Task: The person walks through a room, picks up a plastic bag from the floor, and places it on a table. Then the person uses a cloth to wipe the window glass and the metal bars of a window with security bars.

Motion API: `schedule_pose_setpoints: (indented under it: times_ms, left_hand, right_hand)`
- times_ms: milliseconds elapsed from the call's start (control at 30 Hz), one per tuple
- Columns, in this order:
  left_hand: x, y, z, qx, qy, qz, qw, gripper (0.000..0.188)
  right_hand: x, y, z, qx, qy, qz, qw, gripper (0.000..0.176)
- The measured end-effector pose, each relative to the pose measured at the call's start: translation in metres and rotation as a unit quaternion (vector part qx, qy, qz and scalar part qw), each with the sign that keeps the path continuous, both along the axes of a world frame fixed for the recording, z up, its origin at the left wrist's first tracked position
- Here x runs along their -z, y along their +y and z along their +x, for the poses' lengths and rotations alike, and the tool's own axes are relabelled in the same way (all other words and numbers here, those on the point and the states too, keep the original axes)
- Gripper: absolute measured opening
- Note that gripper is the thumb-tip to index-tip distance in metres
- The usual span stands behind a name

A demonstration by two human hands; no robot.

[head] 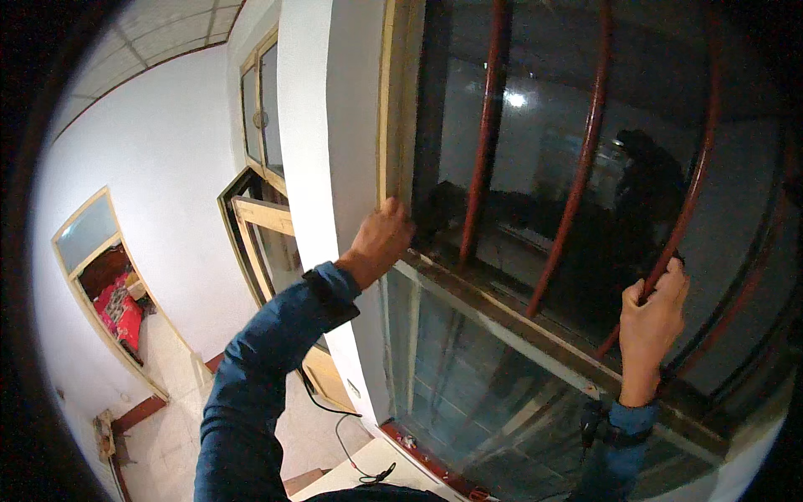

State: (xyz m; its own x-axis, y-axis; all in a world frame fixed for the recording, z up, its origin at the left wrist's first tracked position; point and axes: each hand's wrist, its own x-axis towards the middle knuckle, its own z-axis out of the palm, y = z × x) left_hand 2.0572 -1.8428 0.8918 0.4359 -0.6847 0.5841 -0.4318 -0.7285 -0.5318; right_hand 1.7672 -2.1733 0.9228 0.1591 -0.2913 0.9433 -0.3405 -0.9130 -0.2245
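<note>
My right hand (655,314) is wrapped around a red window bar (693,188), near its lower end. My left hand (381,241) is at the left side of the window's wooden frame (394,125), just above the corner by the horizontal rail (502,326). Its fingers are curled, and whether anything is between them is hidden. Behind the other red bars (580,163), the dark window glass (539,150) reflects a lamp and a dark figure. Below the rail, a lower glass pane (439,364) shows blurred reflections.
Small bits lie on the red sill (426,452). A black cable (376,474) rests on a pale surface below me. To the left, a wooden-framed door (263,216) stands ajar in the white wall (157,138). A farther doorway (110,276) shows red bedding (125,320).
</note>
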Motion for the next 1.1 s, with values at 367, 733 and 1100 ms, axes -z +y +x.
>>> schedule_pose_setpoints:
  times_ms: [367,733,1100]
  left_hand:
    - [-0.013,-0.001,0.027,0.092,0.255,-0.028,0.962,0.026]
    - [0.014,-0.010,0.008,0.012,0.242,-0.075,0.967,0.028]
    - [-0.017,0.008,-0.049,0.187,0.158,-0.211,0.946,0.030]
  right_hand:
    - [-0.004,0.003,0.002,0.011,-0.012,-0.041,0.999,0.057]
    - [0.000,0.005,0.005,0.018,-0.006,-0.018,1.000,0.056]
    - [-0.003,0.003,0.002,0.017,-0.011,-0.062,0.998,0.057]
